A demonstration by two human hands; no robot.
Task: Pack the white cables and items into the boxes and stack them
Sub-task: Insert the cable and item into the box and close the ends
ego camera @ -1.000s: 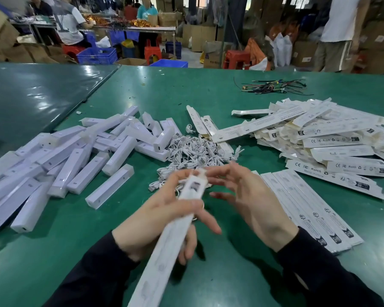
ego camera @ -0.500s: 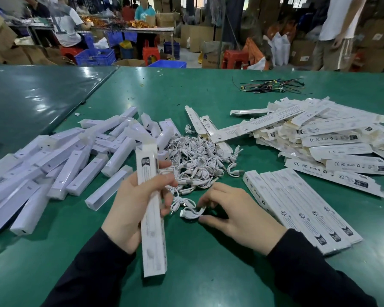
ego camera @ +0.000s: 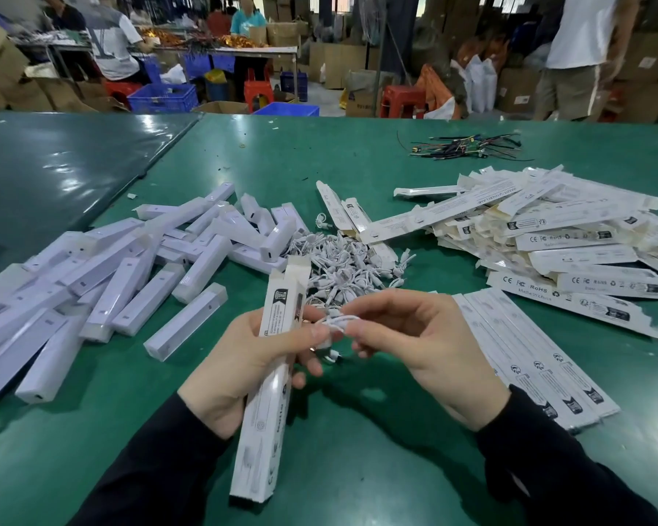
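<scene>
white cable (ego camera: 337, 321) and box (ego camera: 272, 377) were in your hands.
your left hand (ego camera: 240, 368) gripped the open-topped box; your right hand (ego camera: 420, 345) pinched the coiled cable beside it, above the green table (ego camera: 358, 449).

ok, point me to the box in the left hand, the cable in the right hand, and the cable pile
box (ego camera: 272, 370): head view, printed front face below the left hand's fingers
cable (ego camera: 340, 321): head view, white coil pinched between the fingertips
cable pile (ego camera: 352, 265): head view, middle of the heap
</scene>
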